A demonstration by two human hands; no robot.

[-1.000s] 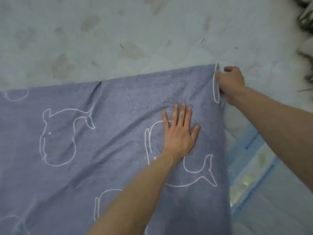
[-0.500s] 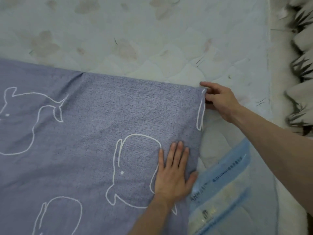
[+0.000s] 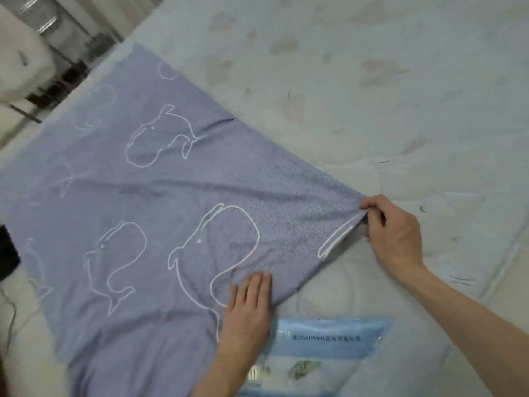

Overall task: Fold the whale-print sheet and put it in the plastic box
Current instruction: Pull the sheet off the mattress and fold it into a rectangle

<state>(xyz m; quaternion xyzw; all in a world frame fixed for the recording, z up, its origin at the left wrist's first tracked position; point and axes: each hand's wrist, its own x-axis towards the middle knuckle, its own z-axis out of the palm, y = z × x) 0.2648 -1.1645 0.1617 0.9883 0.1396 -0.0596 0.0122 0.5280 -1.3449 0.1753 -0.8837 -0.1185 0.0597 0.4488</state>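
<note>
Hands [image 3: 393, 236] on whale-print sheet [image 3: 160, 196], unboxed.

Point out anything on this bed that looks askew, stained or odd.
The mattress carries brownish blotches and dark stray hairs. The whale-print sheet lies askew with creases running toward the corner that the right hand pinches; the left hand presses its edge flat. No plastic box shows.

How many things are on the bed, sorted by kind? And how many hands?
Whale-print sheets: 1, the blue sheet spread flat
Plastic bags with a blue label: 1, the bag near the sheet's edge
Hands: 2, left hand pressing flat on the sheet, right hand pinching its corner
Total: 4
</note>
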